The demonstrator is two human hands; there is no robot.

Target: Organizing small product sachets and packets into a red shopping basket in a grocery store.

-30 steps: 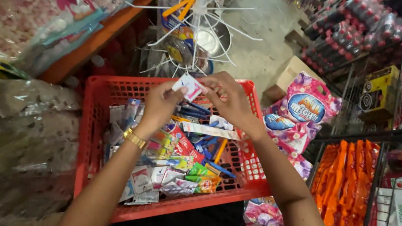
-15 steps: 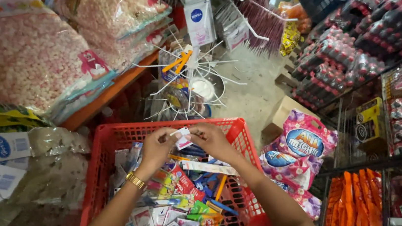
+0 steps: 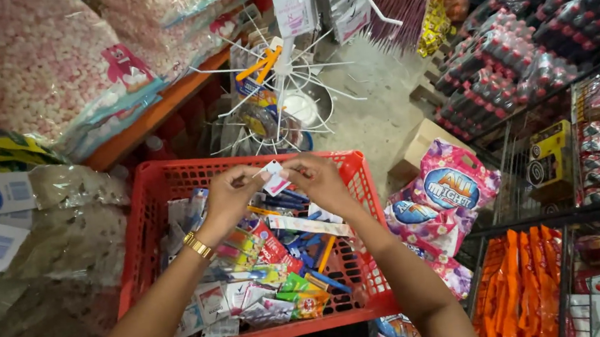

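Note:
My left hand (image 3: 227, 197), with a gold watch on its wrist, and my right hand (image 3: 322, 179) meet above a red plastic crate (image 3: 144, 229). Together they pinch a small white and pink packet (image 3: 274, 178) between their fingertips. The crate is full of several small carded and wrapped items (image 3: 267, 276), such as toothbrushes and sachets. Just beyond my hands stands a white wire spinner rack (image 3: 277, 82) with bare prongs and an orange clip.
Large bags of pink and white sweets (image 3: 14, 65) lie on an orange shelf at the left. Detergent pouches (image 3: 440, 194) sit to the right of the crate. Wire shelves at the right hold dark bottles (image 3: 518, 56) and orange packets (image 3: 520, 286).
The view has tilted up, showing more of the rack and shelves. My hands stay together on the small packet above the crate.

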